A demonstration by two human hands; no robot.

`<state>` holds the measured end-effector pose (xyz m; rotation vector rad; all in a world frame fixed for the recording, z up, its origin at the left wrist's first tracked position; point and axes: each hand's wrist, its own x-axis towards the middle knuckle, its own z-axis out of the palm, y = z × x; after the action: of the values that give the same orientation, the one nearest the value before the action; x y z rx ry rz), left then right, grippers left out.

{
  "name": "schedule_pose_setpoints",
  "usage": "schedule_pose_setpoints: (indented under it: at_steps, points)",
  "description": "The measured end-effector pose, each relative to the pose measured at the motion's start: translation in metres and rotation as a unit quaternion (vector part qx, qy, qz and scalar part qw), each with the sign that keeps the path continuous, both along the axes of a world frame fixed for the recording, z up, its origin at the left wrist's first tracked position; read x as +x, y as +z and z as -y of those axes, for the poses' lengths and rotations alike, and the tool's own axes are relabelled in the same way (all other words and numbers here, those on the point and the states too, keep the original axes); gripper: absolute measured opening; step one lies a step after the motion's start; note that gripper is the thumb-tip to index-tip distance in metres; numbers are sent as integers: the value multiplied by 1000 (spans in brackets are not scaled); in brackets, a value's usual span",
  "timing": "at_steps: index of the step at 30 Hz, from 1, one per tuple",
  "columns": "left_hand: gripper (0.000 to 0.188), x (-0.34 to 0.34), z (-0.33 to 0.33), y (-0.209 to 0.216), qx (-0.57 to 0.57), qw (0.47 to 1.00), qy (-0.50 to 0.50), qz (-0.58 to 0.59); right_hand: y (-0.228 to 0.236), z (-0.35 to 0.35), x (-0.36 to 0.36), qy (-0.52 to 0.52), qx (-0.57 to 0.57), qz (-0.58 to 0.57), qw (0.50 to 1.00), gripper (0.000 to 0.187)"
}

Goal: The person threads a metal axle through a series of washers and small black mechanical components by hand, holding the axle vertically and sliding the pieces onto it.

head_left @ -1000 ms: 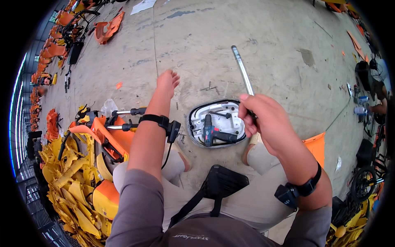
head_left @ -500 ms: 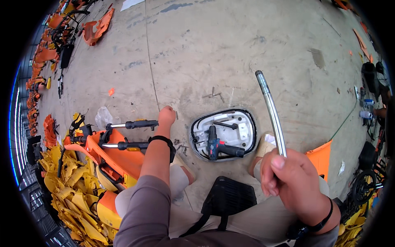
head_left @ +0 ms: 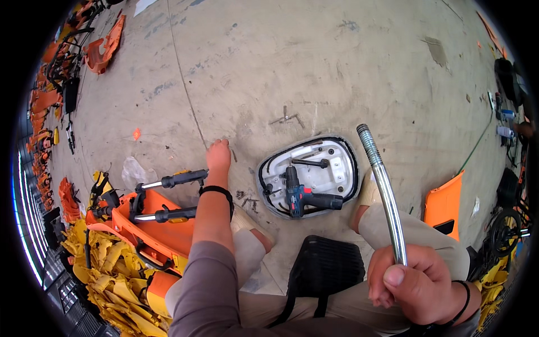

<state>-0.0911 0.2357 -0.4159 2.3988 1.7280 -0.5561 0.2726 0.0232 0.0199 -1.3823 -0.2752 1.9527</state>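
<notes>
My right hand [head_left: 418, 278] is closed around the lower end of a shiny, slightly bent metal tube [head_left: 387, 205]. The tube stands up from my fist, its threaded end at the top. My left hand [head_left: 219, 154] reaches down over the concrete, fingers curled together; whatever they may hold is hidden. Close beside it on the right lies a small dark rod [head_left: 234, 155]. A blue-and-black cordless drill [head_left: 300, 194] rests across a white, dark-edged seat base [head_left: 337, 174] between my feet. An L-shaped black metal part [head_left: 310, 163] also lies in that base.
An orange scooter body shell with handlebars [head_left: 168, 208] stands at my left, above a heap of yellow plastic panels [head_left: 115, 275]. Hex keys [head_left: 287, 118] and small screws [head_left: 247, 200] lie on the floor. An orange panel [head_left: 443, 205] is on my right; a black ribbed object [head_left: 328, 264] sits between my legs.
My view has shifted slightly. The tube is lower and farther right, with its threaded end turned more toward me. My left hand's fingers have changed position near the floor.
</notes>
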Motion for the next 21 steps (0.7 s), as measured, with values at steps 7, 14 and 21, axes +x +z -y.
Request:
schedule_pose_setpoints:
  at_steps: [7,14,21]
  points:
    - [9,-10,-16,-8,30,980,-171,-95,-8,-1,-3,-32,3,-7,999,39]
    - [11,0,-19,-2,-6,968,-224,-112,-13,-1,-8,-75,-6,-12,997,40]
    - [13,5,-27,-2,-44,946,-295,-127,-14,2,-11,-90,-15,0,996,41]
